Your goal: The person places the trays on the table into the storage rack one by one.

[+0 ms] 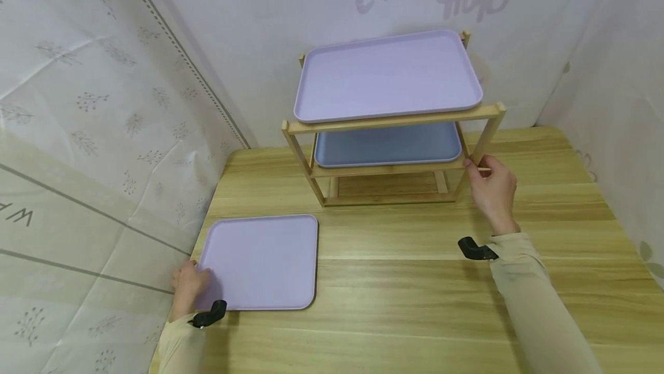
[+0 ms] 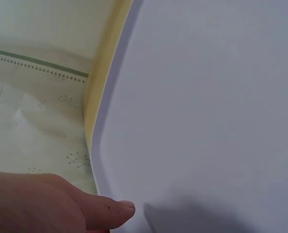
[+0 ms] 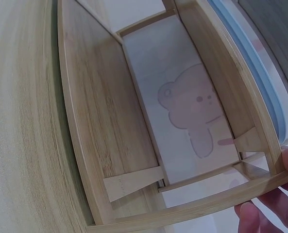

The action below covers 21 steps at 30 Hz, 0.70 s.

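Observation:
A lilac tray (image 1: 259,263) lies at the table's left side. My left hand (image 1: 189,283) holds its left edge, the thumb (image 2: 117,213) over the rim and the other fingers mostly hidden. My right hand (image 1: 493,188) grips the right side of a wooden shelf rack (image 1: 399,120) at its middle level. In the right wrist view the thumb and fingertips (image 3: 249,218) sit on either side of the rack's side post. Another lilac tray (image 1: 388,77) rests on the top level, slightly tilted in view. A blue-grey tray (image 1: 388,144) sits on the middle level.
The rack's bottom shelf (image 1: 386,185) is bare wood, close above the wooden table (image 1: 394,299). Patterned cloth (image 1: 93,132) hangs along the left, with pale printed sheets behind the rack and on the right.

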Each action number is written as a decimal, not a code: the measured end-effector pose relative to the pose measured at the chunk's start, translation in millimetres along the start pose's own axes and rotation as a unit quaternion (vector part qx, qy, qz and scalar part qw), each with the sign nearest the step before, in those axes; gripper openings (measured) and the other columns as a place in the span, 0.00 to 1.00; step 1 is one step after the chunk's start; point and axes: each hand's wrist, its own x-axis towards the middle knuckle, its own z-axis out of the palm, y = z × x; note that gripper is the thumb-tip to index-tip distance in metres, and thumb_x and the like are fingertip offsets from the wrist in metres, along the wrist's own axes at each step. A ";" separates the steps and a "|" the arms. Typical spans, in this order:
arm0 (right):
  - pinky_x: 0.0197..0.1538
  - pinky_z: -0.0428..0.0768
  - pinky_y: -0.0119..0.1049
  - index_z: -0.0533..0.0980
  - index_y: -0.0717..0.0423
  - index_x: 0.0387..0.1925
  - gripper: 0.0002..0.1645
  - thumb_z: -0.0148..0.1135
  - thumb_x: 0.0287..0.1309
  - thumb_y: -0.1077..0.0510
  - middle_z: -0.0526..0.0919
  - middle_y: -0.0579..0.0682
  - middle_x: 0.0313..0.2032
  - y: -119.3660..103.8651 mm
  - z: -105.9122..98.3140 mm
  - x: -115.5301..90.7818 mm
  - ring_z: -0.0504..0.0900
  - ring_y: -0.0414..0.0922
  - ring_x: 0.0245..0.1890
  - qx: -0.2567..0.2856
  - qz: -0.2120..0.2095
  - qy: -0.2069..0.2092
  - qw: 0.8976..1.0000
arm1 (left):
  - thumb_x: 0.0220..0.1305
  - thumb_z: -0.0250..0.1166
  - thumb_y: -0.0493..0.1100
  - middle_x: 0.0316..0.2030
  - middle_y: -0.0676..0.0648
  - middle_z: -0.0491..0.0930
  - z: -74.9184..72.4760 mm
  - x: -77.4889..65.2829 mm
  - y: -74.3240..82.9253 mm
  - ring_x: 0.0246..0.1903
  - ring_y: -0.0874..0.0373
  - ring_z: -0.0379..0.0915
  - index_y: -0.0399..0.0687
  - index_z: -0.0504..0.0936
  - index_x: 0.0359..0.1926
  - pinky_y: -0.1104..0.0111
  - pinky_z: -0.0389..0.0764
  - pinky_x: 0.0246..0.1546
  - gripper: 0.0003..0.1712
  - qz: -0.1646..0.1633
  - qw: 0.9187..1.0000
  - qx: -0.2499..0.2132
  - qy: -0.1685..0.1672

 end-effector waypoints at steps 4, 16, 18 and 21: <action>0.32 0.67 0.19 0.82 0.62 0.37 0.18 0.59 0.63 0.49 0.87 0.60 0.38 0.6 0.0 0.0 0.68 0.14 0.24 0.002 0.002 -0.003 1.000 | 0.63 0.48 0.40 0.55 0.15 0.60 1.7 2.7 -1.2 0.55 0.19 0.50 0.15 0.59 0.59 0.36 0.55 0.56 0.32 0.012 1.000 0.016 -0.011; 0.32 0.67 0.17 0.82 0.61 0.38 0.19 0.59 0.63 0.48 0.87 0.60 0.38 -0.2 -1.6 0.3 0.69 0.15 0.25 0.002 0.009 -0.005 1.000 | 0.58 0.51 0.33 0.44 0.22 0.78 3.2 0.9 -7.0 0.43 0.32 0.76 0.20 0.71 0.52 0.65 0.76 0.31 0.23 0.053 0.998 -0.032 0.013; 0.32 0.67 0.17 0.82 0.61 0.38 0.19 0.59 0.63 0.48 0.87 0.59 0.38 -0.1 -1.4 0.3 0.69 0.15 0.24 0.002 0.008 -0.005 1.000 | 0.59 0.51 0.34 0.43 0.22 0.78 2.5 0.7 -7.9 0.40 0.33 0.77 0.18 0.71 0.51 0.68 0.75 0.29 0.23 0.055 0.998 -0.041 0.006; 0.31 0.67 0.17 0.82 0.61 0.38 0.19 0.59 0.63 0.49 0.87 0.60 0.38 0.7 -0.7 0.5 0.68 0.14 0.24 0.004 0.007 -0.006 1.000 | 0.62 0.51 0.35 0.43 0.22 0.77 0.1 -1.8 -8.7 0.35 0.41 0.78 0.15 0.70 0.52 0.69 0.76 0.29 0.24 0.050 0.996 -0.077 -0.022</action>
